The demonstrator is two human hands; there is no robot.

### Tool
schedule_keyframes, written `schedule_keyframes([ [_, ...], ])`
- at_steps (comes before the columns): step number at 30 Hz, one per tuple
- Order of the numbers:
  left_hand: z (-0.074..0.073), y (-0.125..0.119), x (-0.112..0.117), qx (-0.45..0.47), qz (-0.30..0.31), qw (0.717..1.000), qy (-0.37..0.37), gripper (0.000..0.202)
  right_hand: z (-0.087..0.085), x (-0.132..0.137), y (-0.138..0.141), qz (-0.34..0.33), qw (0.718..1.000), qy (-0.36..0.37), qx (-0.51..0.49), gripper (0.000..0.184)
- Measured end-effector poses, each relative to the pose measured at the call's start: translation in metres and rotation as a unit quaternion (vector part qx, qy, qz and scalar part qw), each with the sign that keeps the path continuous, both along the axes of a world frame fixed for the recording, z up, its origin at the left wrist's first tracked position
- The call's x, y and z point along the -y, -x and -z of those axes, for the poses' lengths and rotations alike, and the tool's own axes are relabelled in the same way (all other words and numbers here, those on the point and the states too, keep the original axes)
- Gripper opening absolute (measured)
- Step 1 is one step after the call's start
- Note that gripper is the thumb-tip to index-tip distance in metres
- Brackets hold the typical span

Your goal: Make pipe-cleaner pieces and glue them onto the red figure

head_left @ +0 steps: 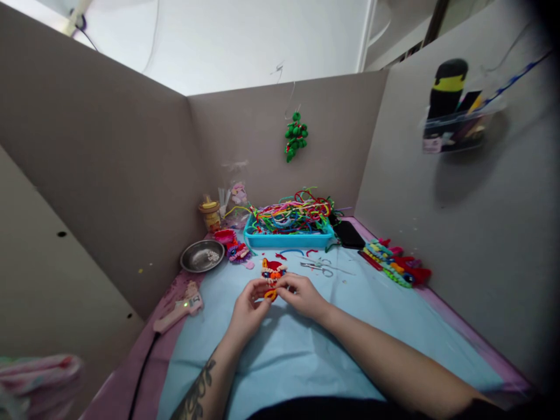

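Both of my hands meet at the middle of the light blue mat (pixel 306 350). Between them is a small red, orange and white pipe-cleaner figure (pixel 272 273). My left hand (pixel 247 308) pinches its lower orange part from the left. Fingers of my right hand (pixel 301 294) are closed on it from the right. The figure's top sticks up above my fingertips.
A blue tray (pixel 286 239) heaped with coloured pipe cleaners stands at the back. Scissors (pixel 321 267) lie just behind my hands. A metal bowl (pixel 202 255) and a pink glue gun (pixel 181 308) are at left, finished figures (pixel 394 263) at right. Cardboard walls enclose the desk.
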State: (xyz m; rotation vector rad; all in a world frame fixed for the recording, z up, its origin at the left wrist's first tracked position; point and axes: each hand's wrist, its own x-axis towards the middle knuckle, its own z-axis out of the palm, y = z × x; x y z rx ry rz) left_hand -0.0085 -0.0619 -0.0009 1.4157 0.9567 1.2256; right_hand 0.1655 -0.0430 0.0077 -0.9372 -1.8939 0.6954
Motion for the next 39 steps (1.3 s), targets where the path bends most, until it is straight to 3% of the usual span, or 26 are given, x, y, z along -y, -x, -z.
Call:
schedule_keyframes([
  [6, 0.0, -0.001, 0.001, -0.035, -0.001, 0.999, -0.03, 0.033, 0.0, -0.001, 0.005, 0.004, 0.994, 0.097, -0.046, 0.013],
  [15, 0.007, 0.0, -0.002, -0.065, -0.001, 0.996, -0.059, 0.034, 0.0, 0.0, 0.008, 0.008, 0.982, 0.18, -0.062, 0.011],
  [22, 0.003, 0.0, 0.001, -0.027, 0.028, 0.999, -0.027, 0.04, 0.002, 0.001, 0.009, 0.035, 0.988, 0.147, -0.039, 0.012],
  [31, 0.002, -0.003, 0.0, -0.077, -0.036, 0.996, -0.032, 0.034, -0.001, 0.007, 0.012, 0.045, 0.997, 0.057, 0.011, 0.012],
  [39, 0.003, -0.003, -0.001, -0.082, -0.046, 0.995, -0.039, 0.033, 0.001, 0.008, 0.015, 0.041, 0.998, 0.051, 0.011, 0.011],
])
